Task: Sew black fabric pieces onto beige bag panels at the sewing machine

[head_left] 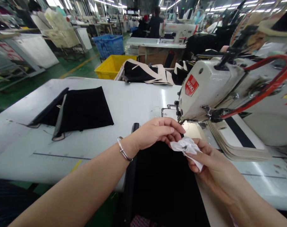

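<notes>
- White and crumpled, a small scrap [186, 147] of paper or thin cloth (I cannot tell which) sits between the two hands, above the near edge of the counter [39, 148].
- Left hand [155, 132]: its fingers [175, 130] are pinched together on the scrap's upper left end, reaching in from the left.
- Right hand [213, 167]: its fingers [205, 148] are curled under and around the lower right part, so the scrap's long axis runs from upper left down to lower right.
- Both hands touch it; neither is nearer.
- Black fabric [162, 179] lies just beneath the hands.
- A silver bangle [123, 150] circles the left wrist.
- Just beyond the hands stands the sewing machine head [205, 91], with stacked beige panels [238, 143] beside it.
</notes>
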`<state>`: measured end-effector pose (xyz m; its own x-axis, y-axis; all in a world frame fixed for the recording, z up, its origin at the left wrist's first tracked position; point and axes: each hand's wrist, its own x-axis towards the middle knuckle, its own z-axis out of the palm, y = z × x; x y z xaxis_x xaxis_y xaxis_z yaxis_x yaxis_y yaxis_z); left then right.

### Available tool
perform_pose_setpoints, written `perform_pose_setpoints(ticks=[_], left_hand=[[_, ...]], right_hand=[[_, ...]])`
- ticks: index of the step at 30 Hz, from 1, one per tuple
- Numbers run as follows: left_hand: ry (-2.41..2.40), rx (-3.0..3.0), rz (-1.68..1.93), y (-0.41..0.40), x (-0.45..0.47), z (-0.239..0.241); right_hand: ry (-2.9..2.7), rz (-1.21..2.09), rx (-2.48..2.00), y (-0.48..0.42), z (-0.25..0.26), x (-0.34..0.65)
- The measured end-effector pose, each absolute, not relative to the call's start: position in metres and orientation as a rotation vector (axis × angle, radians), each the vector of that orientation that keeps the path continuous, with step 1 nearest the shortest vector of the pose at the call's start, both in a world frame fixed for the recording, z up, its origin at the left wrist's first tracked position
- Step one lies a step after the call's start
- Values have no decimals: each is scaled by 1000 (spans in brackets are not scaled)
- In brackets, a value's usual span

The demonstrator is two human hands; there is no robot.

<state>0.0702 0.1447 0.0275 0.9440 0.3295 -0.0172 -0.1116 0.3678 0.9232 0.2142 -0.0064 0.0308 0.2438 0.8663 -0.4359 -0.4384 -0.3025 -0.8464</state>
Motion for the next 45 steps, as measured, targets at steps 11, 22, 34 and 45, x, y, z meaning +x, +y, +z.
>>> perform_pose_setpoints(ticks=[11,22,34,45], left_hand=[[342,1507,309,142,72,26],[305,1544,396,135,72,28],[795,1146,571,147,110,33],[580,751,649,129,118,19]], right_hand=[[-953,992,-1603,-6,16,214],[-648,1072,-1330,9,11,218],[-1482,396,-1605,7,13,266],[-1766,240,-1559,14,3,263]])
